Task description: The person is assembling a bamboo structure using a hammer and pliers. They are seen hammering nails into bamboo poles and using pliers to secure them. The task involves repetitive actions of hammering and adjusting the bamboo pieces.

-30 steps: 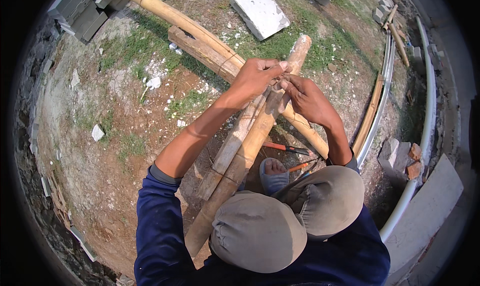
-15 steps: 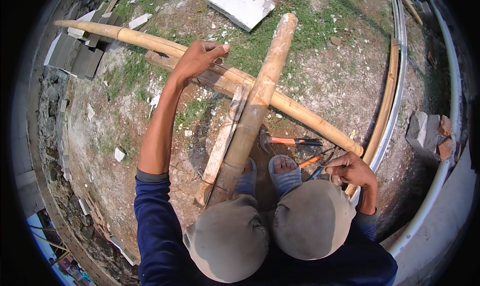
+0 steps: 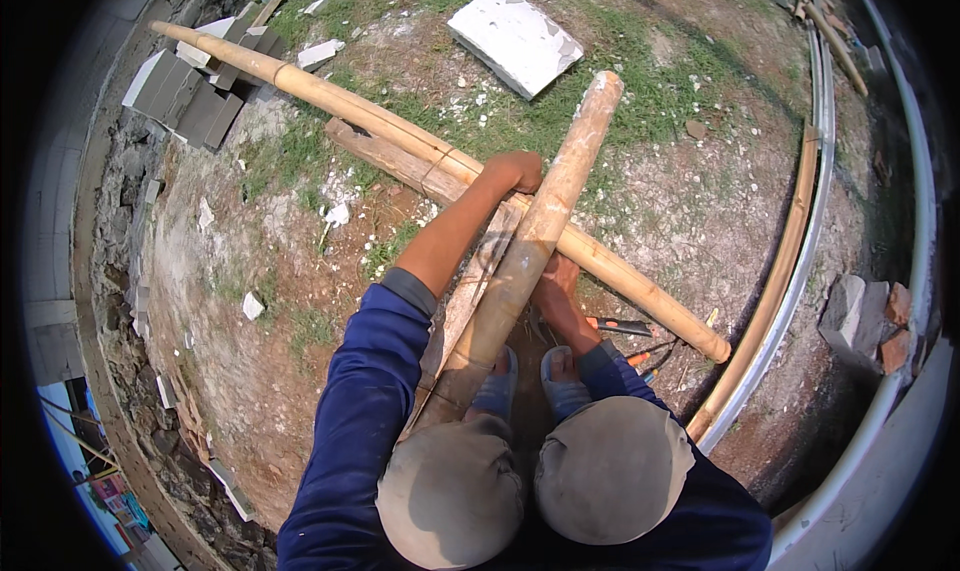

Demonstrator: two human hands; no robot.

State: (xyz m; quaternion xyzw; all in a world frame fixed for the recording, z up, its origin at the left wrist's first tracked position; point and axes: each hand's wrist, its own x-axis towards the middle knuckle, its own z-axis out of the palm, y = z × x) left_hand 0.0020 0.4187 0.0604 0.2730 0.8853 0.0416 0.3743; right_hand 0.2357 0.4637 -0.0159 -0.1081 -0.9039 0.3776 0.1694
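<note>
A thick bamboo pole (image 3: pixel 548 216) runs from between my knees up to the far right. It crosses a long thin bamboo pole (image 3: pixel 380 123) that slants from far left to near right. Where they cross, my left hand (image 3: pixel 515 171) is closed, knuckles up, at the thin pole; whatever its fingers hold is hidden. Below the crossing, my right hand (image 3: pixel 557 279) reaches in against the thick pole's right side, its fingers hidden by the pole. A wooden batten (image 3: pixel 470 296) lies along the thick pole's left side. Another weathered timber (image 3: pixel 385 159) lies alongside the thin pole, with thin dark ties around them.
A hammer (image 3: pixel 622 326) and orange-handled tool (image 3: pixel 638 358) lie right of my sandaled feet (image 3: pixel 565 376). Beyond the poles sits a white block (image 3: pixel 515 41). Grey blocks (image 3: pixel 180 101) are stacked far left. A timber (image 3: pixel 790 231) and metal channel (image 3: pixel 815 196) lie along the right.
My left hand has moved right and nearer to the pole crossing. My right hand has left the ground near the tools and come up left to just below the crossing.
</note>
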